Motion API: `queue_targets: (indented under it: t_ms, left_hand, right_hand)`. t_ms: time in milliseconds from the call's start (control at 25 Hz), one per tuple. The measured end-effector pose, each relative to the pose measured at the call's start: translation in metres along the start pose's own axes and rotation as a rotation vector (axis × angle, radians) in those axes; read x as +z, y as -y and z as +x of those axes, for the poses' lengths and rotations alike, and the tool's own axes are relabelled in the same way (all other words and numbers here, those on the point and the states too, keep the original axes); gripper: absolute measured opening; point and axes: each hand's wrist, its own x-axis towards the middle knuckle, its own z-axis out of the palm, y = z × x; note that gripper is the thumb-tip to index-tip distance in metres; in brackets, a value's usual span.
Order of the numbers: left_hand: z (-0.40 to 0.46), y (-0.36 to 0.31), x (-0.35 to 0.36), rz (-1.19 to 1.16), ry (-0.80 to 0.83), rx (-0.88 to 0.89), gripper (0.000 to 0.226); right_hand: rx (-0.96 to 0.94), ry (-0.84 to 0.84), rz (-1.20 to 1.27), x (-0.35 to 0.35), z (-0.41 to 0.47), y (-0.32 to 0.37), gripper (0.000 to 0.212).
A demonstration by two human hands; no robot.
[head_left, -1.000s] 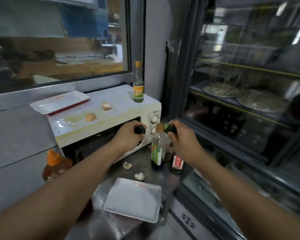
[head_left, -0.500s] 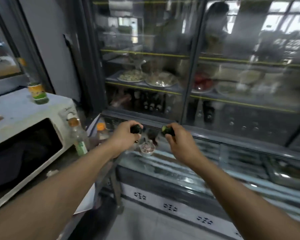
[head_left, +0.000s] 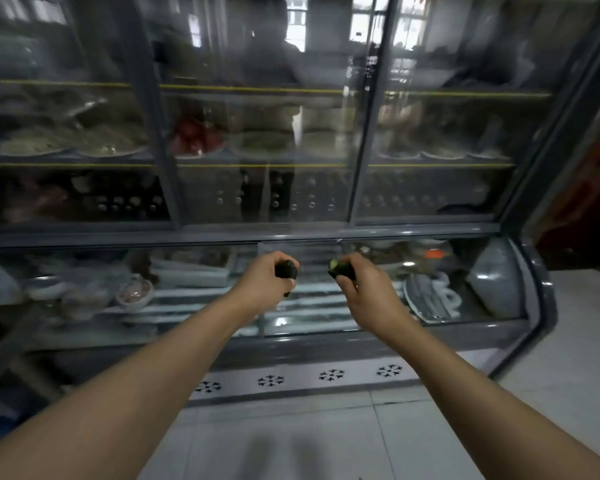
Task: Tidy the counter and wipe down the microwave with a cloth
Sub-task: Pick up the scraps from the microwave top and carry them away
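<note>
Cucumber pieces, dark green, sit one in each hand: the left piece [head_left: 286,270] and the right piece [head_left: 342,269], held near each other but apart. A big glass fridge case [head_left: 426,230] fills the space in front. Plates of food [head_left: 108,147] stand on its shelves, and a blue striped plate [head_left: 430,301] lies low behind the glass. White floor tiles [head_left: 413,441] are below. Both arms reach straight out. The left hand [head_left: 260,289] curls its fingers round its piece. The right hand [head_left: 366,292] pinches the other.
</note>
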Motion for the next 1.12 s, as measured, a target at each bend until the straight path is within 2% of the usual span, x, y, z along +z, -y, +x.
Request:
queue_targets:
  t_ms: [240, 560, 920, 1120]
  left_hand:
    - [0.010, -0.068, 0.165, -0.003, 0.210, 0.060, 0.025]
    - [0.032, -0.156, 0.343, 0.054, 0.466, 0.212, 0.029]
    - [0.123, -0.245, 0.514, 0.066, 0.663, 0.299, 0.027]
    - [0.159, -0.295, 0.594, 0.090, 0.717, 0.348, 0.026]
  right_hand:
    - [0.164, -0.122, -0.066, -0.123, -0.061, -0.122, 0.017]
    - [0.445, -0.340, -0.117, -0.242, -0.114, -0.245, 0.018]
    - [0.657, -0.468, -0.181, -0.354, -0.092, -0.378, 0.017]
    - [0.740, -0.542, -0.170, -0.410, -0.081, -0.441, 0.015]
